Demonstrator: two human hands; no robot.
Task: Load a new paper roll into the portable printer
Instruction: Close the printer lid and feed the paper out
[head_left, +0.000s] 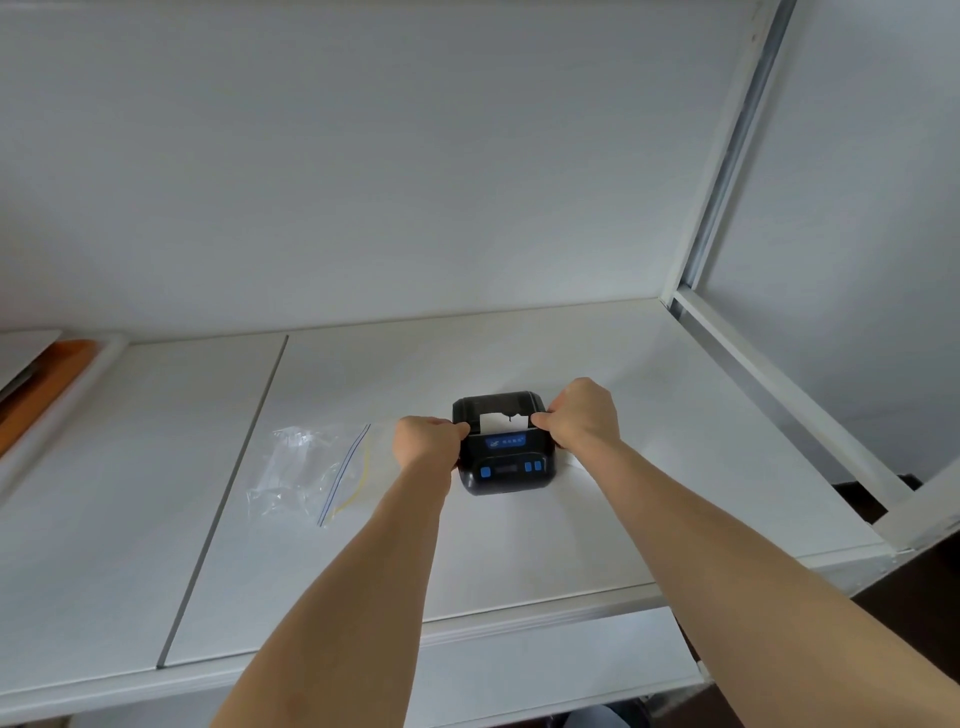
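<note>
A small black portable printer (506, 467) with blue buttons and a blue label sits on the white table (675, 441). Its lid (498, 402) stands open at the back. White paper (503, 422) shows in the open compartment, with a torn top edge. My left hand (423, 441) grips the printer's left side, fingers pinched at the edge of the paper. My right hand (579, 415) grips the right side in the same way, thumb and fingers at the paper's right edge.
An empty clear zip bag (311, 470) with a blue and yellow seal lies left of the printer. A seam (228, 493) splits the tabletop. An orange-edged tray (47, 384) sits at far left. A white metal frame (779, 384) borders the right.
</note>
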